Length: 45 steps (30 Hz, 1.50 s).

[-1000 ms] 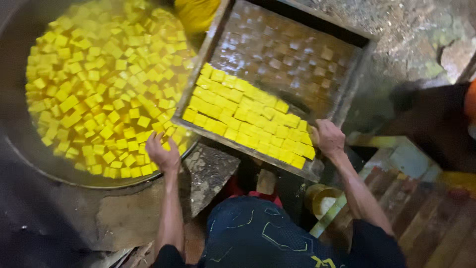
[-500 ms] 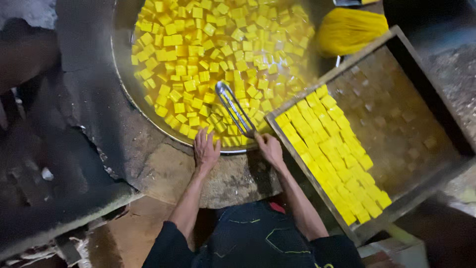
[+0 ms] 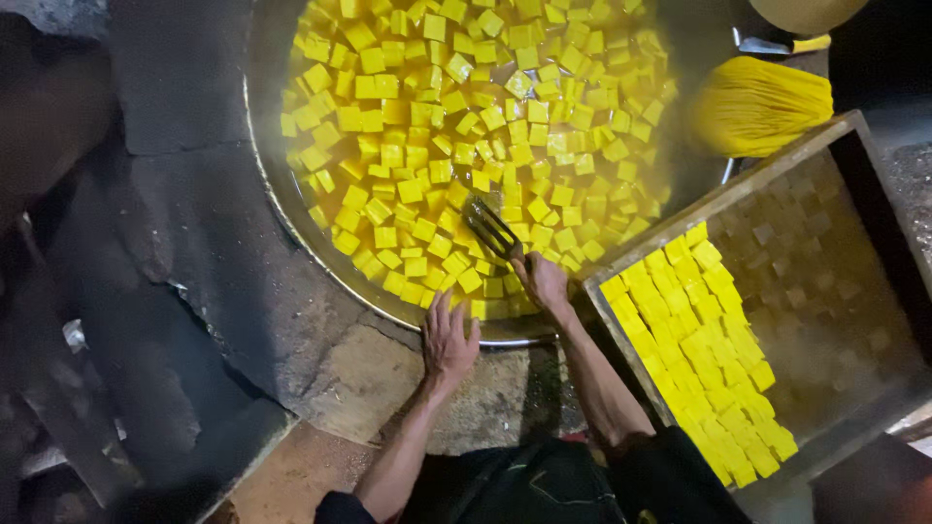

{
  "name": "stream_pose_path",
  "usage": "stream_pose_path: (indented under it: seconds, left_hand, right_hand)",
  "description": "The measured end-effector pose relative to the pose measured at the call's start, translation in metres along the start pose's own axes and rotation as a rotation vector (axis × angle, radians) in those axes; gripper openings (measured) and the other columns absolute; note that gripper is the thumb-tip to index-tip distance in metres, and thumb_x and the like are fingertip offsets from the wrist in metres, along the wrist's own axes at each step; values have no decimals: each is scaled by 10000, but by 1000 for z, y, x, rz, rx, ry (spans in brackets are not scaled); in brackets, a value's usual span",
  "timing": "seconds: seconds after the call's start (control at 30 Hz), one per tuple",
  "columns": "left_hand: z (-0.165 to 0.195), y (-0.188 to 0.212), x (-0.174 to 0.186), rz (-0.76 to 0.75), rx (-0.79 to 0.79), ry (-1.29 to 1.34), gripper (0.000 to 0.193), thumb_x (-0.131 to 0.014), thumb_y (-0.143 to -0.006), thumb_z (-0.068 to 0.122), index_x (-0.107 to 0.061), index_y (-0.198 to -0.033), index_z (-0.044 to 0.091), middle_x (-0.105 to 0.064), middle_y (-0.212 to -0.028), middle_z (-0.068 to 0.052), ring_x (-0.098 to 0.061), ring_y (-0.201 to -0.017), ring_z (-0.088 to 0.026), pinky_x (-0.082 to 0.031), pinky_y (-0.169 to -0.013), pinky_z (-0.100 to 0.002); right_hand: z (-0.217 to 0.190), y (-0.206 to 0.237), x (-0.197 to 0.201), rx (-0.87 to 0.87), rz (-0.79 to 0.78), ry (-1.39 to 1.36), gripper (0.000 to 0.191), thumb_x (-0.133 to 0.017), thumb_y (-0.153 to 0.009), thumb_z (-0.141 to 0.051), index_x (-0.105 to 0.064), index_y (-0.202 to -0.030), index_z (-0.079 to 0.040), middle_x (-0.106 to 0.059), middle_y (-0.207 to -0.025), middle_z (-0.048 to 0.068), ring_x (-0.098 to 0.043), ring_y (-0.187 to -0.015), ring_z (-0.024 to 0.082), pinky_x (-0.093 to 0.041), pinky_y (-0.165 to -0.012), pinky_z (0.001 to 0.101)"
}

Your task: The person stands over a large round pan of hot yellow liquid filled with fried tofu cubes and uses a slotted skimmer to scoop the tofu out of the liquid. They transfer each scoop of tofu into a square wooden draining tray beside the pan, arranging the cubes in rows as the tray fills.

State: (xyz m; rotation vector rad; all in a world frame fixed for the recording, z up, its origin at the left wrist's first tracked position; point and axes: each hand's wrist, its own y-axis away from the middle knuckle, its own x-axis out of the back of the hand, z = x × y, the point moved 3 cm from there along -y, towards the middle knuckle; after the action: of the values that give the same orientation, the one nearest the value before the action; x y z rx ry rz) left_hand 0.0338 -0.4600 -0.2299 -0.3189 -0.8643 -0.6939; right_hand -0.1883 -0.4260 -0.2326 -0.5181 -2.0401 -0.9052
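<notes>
Our right hand (image 3: 544,281) was wrapped around the handle of a slotted metal spatula (image 3: 492,230), fingers closed on it, with the blade angled up and left of the grip into the floating cubes. Our left hand (image 3: 449,342) was spread flat, holding nothing, on the stone ledge just below the rim of the big wok (image 3: 291,209), a bit down and left of the grip. The yellow tofu cubes (image 3: 427,126) looked soft, wet and easy to crumble, so we reckoned scooping from underneath beats pinching. The spatula seemed stiff and light, best gripped far back from the hot liquid. Right of the grip sat a wooden tray (image 3: 825,141), with cube rows (image 3: 704,349) along its near side.
</notes>
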Motion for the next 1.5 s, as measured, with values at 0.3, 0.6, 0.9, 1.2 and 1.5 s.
stream_pose_path:
  seconds: [0.3, 0.6, 0.9, 1.2, 1.5]
  left_hand:
    - [-5, 2, -3, 27, 3, 8, 409, -685, -904, 238, -620, -1258, 44, -487, -1461, -195, -421, -1400, -403, -397, -1079, -551]
    - [1, 7, -8, -1, 16, -39, 394, -683, -893, 247, -639, -1237, 61, -507, -1450, -156, -440, -1384, -372, -406, -1059, -537]
    - [7, 11, -14, -16, 15, -77, 382, -680, -886, 257, -644, -1209, 55, -513, -1443, -147, -441, -1373, -372, -385, -1087, -537]
    - [7, 9, -19, -93, 62, -50, 367, -655, -921, 249, -632, -1221, 38, -493, -1451, -168, -423, -1384, -382, -375, -1063, -547]
    - [5, 9, -21, -50, 27, -65, 364, -668, -905, 237, -642, -1216, 50, -501, -1440, -166, -440, -1372, -382, -389, -1047, -541]
  right_hand:
    - [-64, -12, -30, -65, 0, -433, 483, -635, -954, -485, -725, -1050, -20, -736, -739, 192, -723, -672, 299, -530, -648, 422]
    - [-10, 42, -20, -247, 10, -701, 458, -689, -951, -428, -711, -946, 30, -710, -750, 176, -688, -664, 294, -538, -605, 409]
    - [-22, 17, -33, -267, 102, -361, 505, -638, -922, -524, -716, -976, -28, -739, -884, 217, -705, -878, 423, -527, -765, 515]
    - [-55, -39, -15, -231, 243, -482, 518, -661, -896, -482, -687, -1138, -24, -718, -936, 250, -669, -888, 469, -501, -758, 548]
    - [-32, -24, -8, -100, 412, -673, 386, -738, -919, -386, -693, -1015, -15, -692, -777, 177, -662, -654, 314, -510, -632, 401]
